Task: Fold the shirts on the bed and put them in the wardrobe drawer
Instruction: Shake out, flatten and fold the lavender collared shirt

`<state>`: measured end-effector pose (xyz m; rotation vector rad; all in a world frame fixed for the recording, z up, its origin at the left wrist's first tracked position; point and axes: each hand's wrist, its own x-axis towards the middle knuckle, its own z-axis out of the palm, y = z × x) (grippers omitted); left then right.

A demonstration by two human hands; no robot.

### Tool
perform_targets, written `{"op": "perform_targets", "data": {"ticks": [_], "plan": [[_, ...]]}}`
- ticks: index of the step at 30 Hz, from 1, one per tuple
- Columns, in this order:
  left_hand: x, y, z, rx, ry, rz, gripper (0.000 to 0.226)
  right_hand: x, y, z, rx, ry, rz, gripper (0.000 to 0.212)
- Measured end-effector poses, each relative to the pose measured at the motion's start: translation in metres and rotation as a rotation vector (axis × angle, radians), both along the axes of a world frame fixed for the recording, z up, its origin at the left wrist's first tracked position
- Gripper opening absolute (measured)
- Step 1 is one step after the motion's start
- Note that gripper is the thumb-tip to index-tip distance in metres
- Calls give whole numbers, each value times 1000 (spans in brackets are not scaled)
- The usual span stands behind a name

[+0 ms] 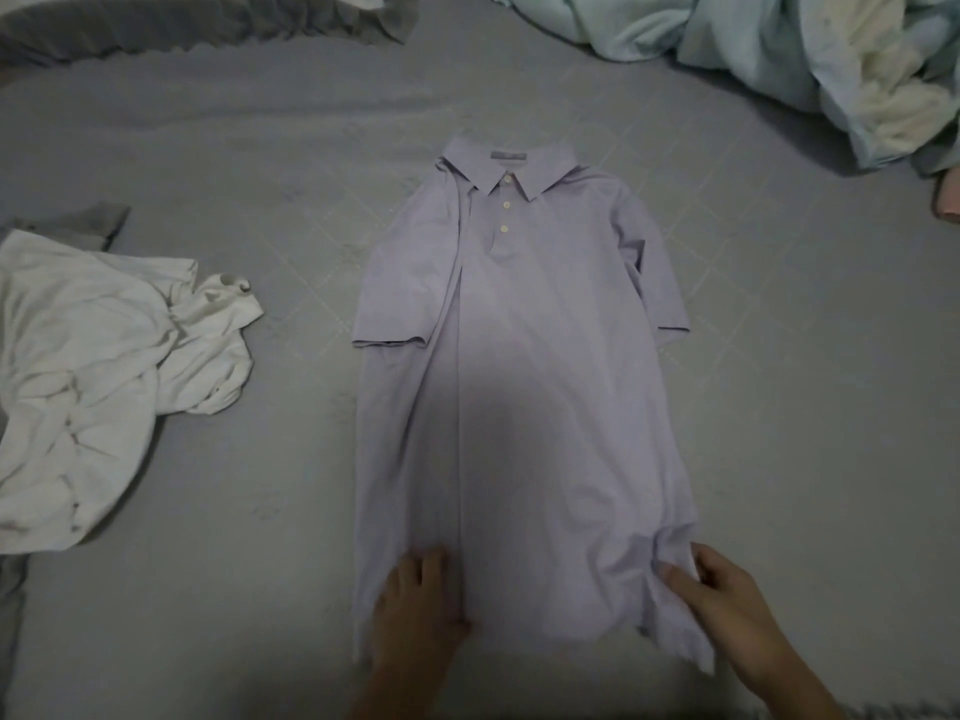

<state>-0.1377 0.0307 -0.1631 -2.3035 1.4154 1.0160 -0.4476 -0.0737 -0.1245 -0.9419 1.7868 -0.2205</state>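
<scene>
A pale lilac polo shirt (519,387) lies front up in the middle of the grey bed (260,511), collar away from me. Its left side is folded inward, with the left sleeve lying over the front. My left hand (415,605) rests flat on the folded left part near the hem, fingers straight. My right hand (727,600) is at the hem's right corner, where its thumb and fingers pinch a bunched fold of the fabric. A crumpled white shirt (104,376) lies at the bed's left side.
A heap of light blue and white bedding (779,49) fills the far right corner. A grey pillow (182,23) lies at the far left. A bit of grey cloth (88,226) shows behind the white shirt. A pink item (948,200) is at the right edge.
</scene>
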Motion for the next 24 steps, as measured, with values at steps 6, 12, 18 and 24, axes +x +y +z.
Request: {"op": "perform_targets", "data": {"ticks": [6, 12, 18, 24], "plan": [[11, 17, 3, -330, 215, 148, 6, -36, 12, -17, -4, 263, 27, 24], [37, 52, 9, -437, 191, 805, 18, -50, 37, -38, 65, 366, -66, 19], [56, 63, 3, -587, -168, 1468, 24, -42, 31, -49, 77, 459, -119, 13], [60, 52, 4, -586, 53, 1453, 21, -40, 20, -41, 94, 489, -191, 19]]}}
